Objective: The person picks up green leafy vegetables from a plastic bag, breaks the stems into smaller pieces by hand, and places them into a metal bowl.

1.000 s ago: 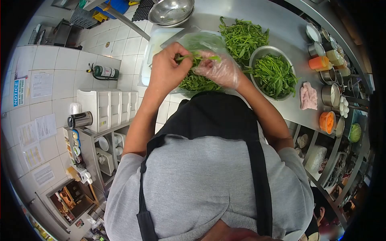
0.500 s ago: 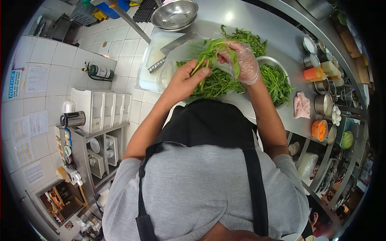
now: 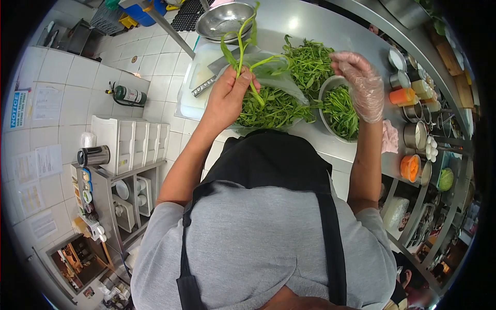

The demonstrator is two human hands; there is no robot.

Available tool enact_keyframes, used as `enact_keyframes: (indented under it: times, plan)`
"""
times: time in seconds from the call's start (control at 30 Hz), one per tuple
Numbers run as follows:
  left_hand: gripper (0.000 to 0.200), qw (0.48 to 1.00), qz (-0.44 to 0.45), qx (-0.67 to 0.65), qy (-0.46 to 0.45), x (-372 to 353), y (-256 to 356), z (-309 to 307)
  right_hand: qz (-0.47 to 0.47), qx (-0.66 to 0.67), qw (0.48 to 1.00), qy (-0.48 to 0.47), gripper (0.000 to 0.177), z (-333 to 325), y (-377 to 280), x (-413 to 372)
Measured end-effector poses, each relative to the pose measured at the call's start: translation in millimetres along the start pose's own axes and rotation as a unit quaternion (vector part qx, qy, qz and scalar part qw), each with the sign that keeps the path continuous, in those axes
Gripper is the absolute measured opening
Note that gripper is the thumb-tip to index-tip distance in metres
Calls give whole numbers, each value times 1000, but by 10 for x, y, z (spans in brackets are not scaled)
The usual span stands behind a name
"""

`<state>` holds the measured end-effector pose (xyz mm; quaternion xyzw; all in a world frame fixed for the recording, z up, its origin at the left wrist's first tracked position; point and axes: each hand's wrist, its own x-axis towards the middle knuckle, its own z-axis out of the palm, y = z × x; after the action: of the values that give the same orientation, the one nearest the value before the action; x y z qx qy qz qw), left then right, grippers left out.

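Note:
My left hand, bare, is closed around a few long leafy green stems that stick up past its fingers. Below and beside it, a clear plastic bag holds a heap of leafy greens. My right hand, in a clear plastic glove, hovers at the right side of a metal bowl. Its fingers are partly bent and apart, and I see nothing in them. Cut greens fill the bowl. Another pile of greens lies on the steel counter behind it.
A cleaver rests on a white cutting board at left, with stacked metal bowls behind. To the right are a pink cloth, an orange container and several sauce containers.
My hands have moved apart. My right hand left the stems and went right, over the bowl's side. My left hand shifted slightly left, still holding stems. The bowl sits a little further left.

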<state>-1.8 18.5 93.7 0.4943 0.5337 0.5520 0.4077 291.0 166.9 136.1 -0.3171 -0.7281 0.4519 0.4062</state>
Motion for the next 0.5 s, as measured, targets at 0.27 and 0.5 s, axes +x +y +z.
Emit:
enact_keyframes:
  times: [0.27,0.5]
  plan:
    - [28,997,19,45,-64,46,162,86,-160,-211,962,-67,20,481,-518,198]
    - [25,994,-10,53,-91,59,218,96,-129,-206,962,-122,19,600,-437,195]
